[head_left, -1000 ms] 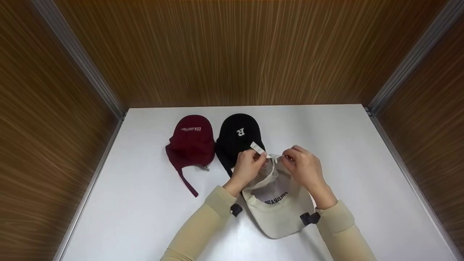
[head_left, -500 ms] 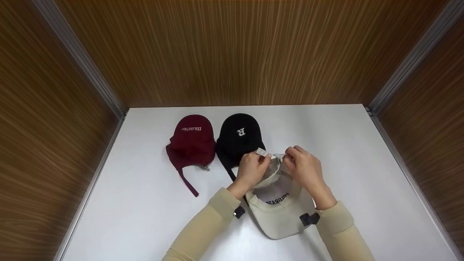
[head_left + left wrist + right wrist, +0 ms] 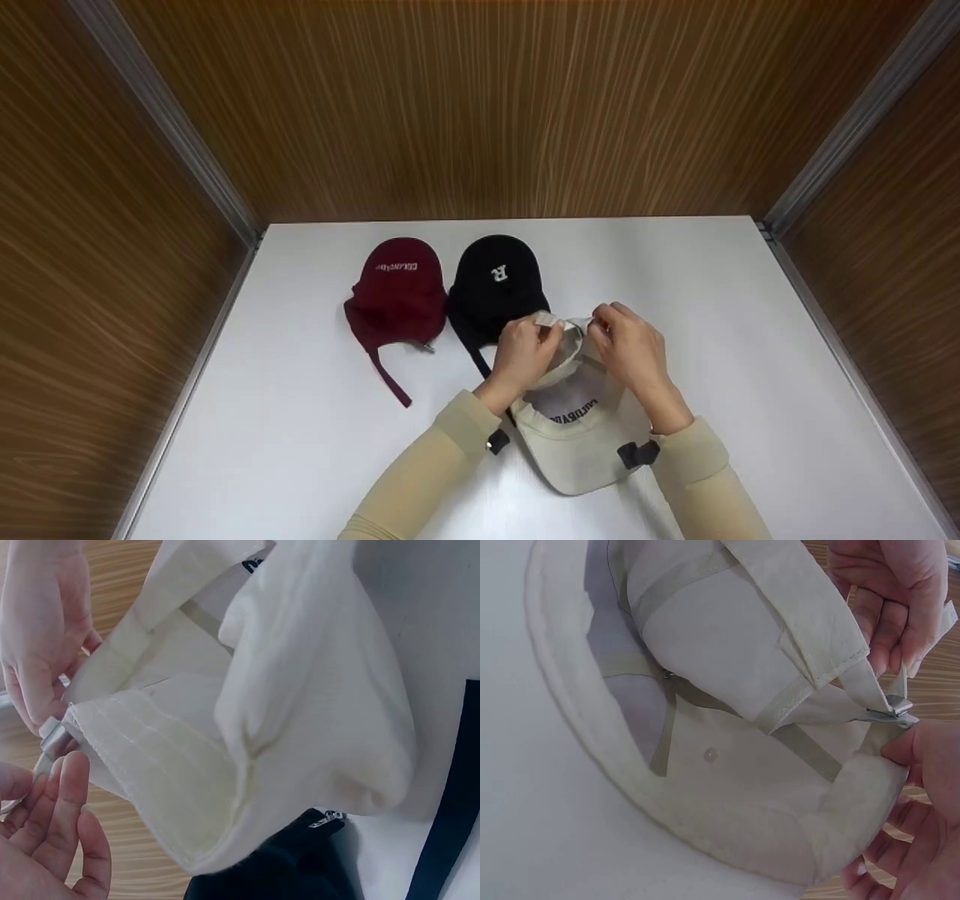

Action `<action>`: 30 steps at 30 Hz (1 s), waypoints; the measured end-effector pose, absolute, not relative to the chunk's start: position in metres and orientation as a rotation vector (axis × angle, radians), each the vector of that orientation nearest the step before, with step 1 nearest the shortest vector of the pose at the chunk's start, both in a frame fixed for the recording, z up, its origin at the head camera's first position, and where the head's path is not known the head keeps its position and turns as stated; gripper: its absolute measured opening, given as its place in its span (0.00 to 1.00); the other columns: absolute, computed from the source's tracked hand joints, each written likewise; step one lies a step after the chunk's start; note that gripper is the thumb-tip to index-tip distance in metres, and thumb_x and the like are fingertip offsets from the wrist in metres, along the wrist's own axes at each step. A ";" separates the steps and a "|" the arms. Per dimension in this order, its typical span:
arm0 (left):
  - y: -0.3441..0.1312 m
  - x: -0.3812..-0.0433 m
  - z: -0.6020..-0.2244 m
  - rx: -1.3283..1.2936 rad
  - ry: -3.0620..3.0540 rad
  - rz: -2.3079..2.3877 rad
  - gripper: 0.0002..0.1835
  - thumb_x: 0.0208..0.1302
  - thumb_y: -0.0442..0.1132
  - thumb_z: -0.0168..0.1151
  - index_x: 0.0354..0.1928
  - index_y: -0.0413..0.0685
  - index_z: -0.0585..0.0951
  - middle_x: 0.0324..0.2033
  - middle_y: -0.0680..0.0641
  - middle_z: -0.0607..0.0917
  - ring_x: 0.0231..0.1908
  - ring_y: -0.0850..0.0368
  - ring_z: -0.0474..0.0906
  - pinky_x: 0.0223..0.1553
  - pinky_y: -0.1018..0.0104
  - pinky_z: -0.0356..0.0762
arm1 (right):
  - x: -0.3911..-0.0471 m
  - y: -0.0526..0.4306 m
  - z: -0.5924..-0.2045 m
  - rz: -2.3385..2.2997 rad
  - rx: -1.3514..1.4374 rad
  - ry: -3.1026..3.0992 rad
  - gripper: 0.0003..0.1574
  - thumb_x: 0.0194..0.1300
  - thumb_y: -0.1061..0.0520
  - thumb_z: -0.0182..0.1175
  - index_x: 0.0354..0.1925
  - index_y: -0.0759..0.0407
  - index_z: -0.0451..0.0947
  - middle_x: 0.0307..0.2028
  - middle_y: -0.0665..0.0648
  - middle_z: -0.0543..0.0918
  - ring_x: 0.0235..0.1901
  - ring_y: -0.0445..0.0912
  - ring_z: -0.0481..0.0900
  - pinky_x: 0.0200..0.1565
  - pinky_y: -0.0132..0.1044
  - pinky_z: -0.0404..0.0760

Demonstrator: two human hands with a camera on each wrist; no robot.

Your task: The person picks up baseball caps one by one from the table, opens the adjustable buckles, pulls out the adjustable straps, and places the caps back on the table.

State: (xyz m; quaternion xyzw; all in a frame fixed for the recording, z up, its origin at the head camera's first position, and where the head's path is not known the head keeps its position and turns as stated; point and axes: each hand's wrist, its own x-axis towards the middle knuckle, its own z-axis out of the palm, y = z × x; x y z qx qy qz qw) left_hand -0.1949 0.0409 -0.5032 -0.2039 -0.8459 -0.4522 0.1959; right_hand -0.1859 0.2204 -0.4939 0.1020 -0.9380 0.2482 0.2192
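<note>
A cream baseball cap (image 3: pixel 581 457) lies with its brim toward me and its inside showing, the back raised between both hands. My left hand (image 3: pixel 517 356) pinches the loose end of its adjusting strap (image 3: pixel 934 634). Close by, my right hand (image 3: pixel 634 349) pinches the cap's rear edge beside the metal buckle (image 3: pixel 900 706). In the right wrist view the strap passes at the buckle. The left wrist view shows the buckle (image 3: pixel 56 739) between the two hands, partly covered by fingers.
A black cap (image 3: pixel 495 285) with a white R lies behind the left hand, its strap running under the cream cap. Left of it lies a dark red cap (image 3: pixel 401 292), strap stretched toward me. Wood-grain panels (image 3: pixel 480 112) enclose the white table (image 3: pixel 300 450).
My left hand has moved slightly right, closer to the right hand, and less of the strap end sticks out past its fingers. The right hand has barely moved. Both other caps lie still.
</note>
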 end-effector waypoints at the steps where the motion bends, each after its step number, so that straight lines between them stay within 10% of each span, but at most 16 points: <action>1: 0.041 -0.195 -0.504 -0.570 -2.370 -1.268 0.11 0.66 0.40 0.61 0.25 0.46 0.81 0.19 0.53 0.79 0.22 0.60 0.75 0.26 0.67 0.73 | -0.186 0.220 -0.494 0.690 0.278 -2.599 0.07 0.65 0.59 0.57 0.31 0.56 0.80 0.26 0.51 0.77 0.23 0.47 0.75 0.25 0.47 0.74; 30: 0.050 -0.190 -0.504 -0.526 -2.296 -1.207 0.07 0.63 0.38 0.64 0.30 0.43 0.85 0.21 0.52 0.82 0.23 0.60 0.77 0.28 0.67 0.75 | -0.188 0.223 -0.493 0.718 0.195 -2.612 0.07 0.64 0.60 0.57 0.31 0.57 0.81 0.26 0.52 0.79 0.23 0.48 0.75 0.24 0.47 0.73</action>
